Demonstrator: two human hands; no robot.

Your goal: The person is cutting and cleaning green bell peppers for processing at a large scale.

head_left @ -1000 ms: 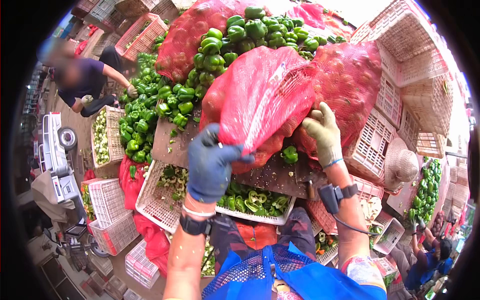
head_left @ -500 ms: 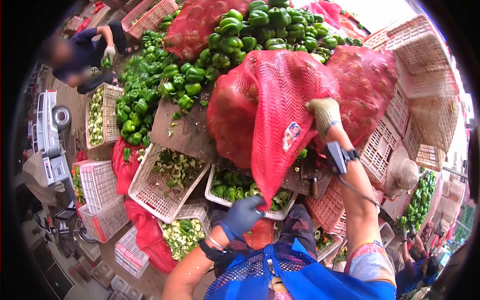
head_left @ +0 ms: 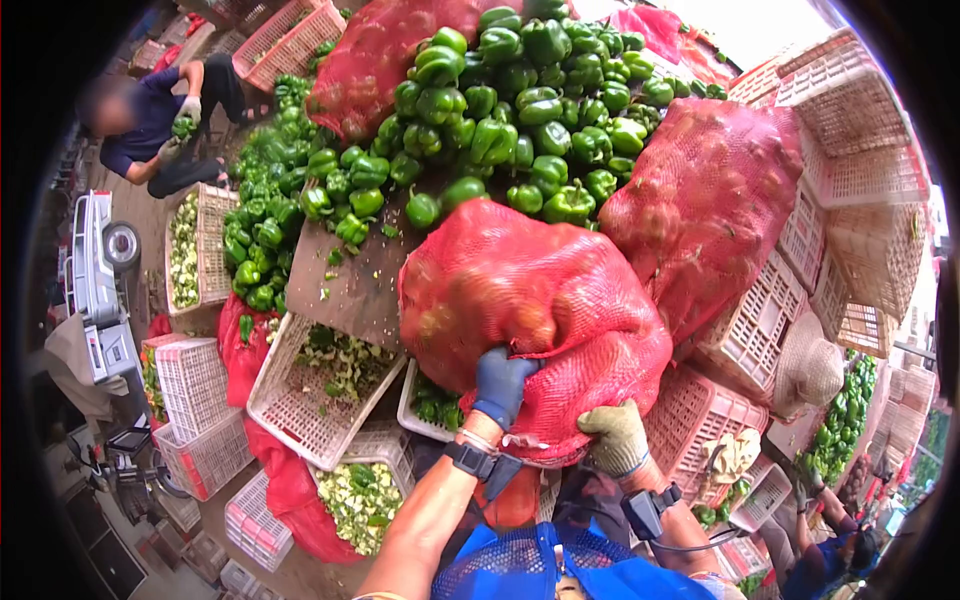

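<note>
A full red mesh sack (head_left: 530, 300) lies on the board in front of me, its near end hanging over the edge toward my body. My left hand (head_left: 503, 388), in a dark blue glove, grips the mesh at the sack's near left side. In a pale knitted glove, my right hand (head_left: 615, 436) has its fingers closed on the sack's near right corner. Beyond the sack is a heap of green peppers (head_left: 495, 140). The sack covers much of a white crate (head_left: 408, 400) with peppers at the near edge.
Another full red sack (head_left: 705, 210) lies to the right, beside stacked crates (head_left: 850, 130). A crate of scraps (head_left: 290, 400) stands at the left. A person (head_left: 150, 130) sits at the upper left, holding a pepper. Another person (head_left: 835, 545) is at the lower right.
The sack has come nearer to my body and its loose red flap no longer hangs down the middle. My left hand has moved up onto the sack; my right hand has moved down toward me.
</note>
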